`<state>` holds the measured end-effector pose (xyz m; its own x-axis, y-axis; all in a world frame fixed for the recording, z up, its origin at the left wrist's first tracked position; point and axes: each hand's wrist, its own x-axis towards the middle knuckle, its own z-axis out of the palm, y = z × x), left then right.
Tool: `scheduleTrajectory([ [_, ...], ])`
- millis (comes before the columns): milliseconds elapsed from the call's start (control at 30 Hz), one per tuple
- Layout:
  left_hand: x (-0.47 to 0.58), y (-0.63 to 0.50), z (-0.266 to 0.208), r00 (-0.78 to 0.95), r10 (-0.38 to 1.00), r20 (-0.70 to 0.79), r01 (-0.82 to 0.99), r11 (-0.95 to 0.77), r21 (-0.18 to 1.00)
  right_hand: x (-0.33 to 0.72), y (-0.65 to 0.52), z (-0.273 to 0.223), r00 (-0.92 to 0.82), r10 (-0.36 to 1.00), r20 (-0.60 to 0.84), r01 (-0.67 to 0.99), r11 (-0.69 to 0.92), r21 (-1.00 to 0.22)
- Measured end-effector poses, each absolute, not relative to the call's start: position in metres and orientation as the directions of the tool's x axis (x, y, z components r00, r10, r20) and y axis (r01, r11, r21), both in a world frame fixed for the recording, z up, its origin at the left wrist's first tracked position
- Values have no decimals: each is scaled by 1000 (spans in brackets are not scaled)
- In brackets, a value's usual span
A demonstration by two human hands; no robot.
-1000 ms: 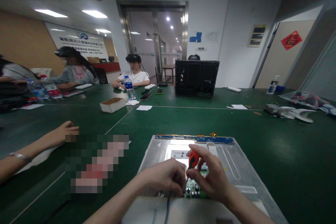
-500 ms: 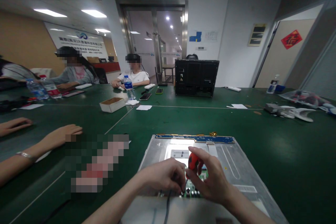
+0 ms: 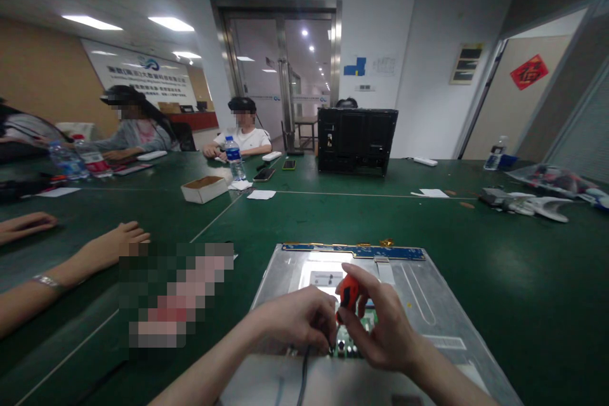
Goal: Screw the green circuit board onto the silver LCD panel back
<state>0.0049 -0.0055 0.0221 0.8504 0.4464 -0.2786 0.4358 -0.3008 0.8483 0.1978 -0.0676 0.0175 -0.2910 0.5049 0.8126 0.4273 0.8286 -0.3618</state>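
Red screwdriver (image 3: 349,292) stands between the right hand's (image 3: 387,323) thumb and forefinger.

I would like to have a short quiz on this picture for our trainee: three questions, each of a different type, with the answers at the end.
1. True or false: the right hand holds the red tool.

2. Which lies along the far edge of the metal panel?
A. a phone
B. a blue strip
C. a bottle

3. Fill the gap: the circuit board beside the right hand is ___ in colour.

Key: 1. True. 2. B. 3. Green.
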Motion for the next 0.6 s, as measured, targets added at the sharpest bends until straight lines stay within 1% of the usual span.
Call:
scheduleTrajectory([
  [167, 6, -7, 26, 864, 440, -244, 405, -322, 856, 194, -68, 18, -266, 476, 838, 417, 841, -346],
  [367, 5, -6, 27, 850, 435, -298, 447, -297, 844, 191, -66, 19, -246, 450, 859, 433, 843, -318],
  [600, 5, -6, 24, 854, 446, -268, 444, -357, 822, 194, -68, 20, -275, 468, 840, 426, 843, -330],
])
